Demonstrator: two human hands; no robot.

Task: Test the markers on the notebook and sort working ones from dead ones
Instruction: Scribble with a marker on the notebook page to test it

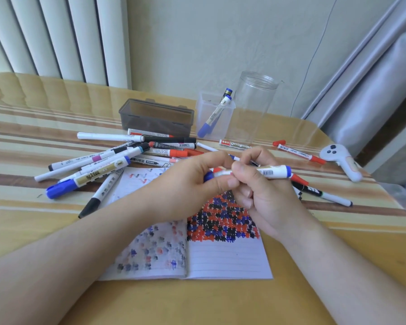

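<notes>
Both hands meet above the open notebook and hold a white marker with blue ends level between them. My left hand grips its blue cap end, and my right hand pinches the barrel. Red, blue and black test marks cover the notebook's right page; faded ones show on the left page. A pile of several markers lies left of the notebook. Several more markers lie to the right. A square clear cup holds two blue-capped markers.
A smoky grey box stands behind the pile. A tall clear jar stands beside the square cup. A white controller lies at the table's right edge. A radiator, wall and curtain are behind the table.
</notes>
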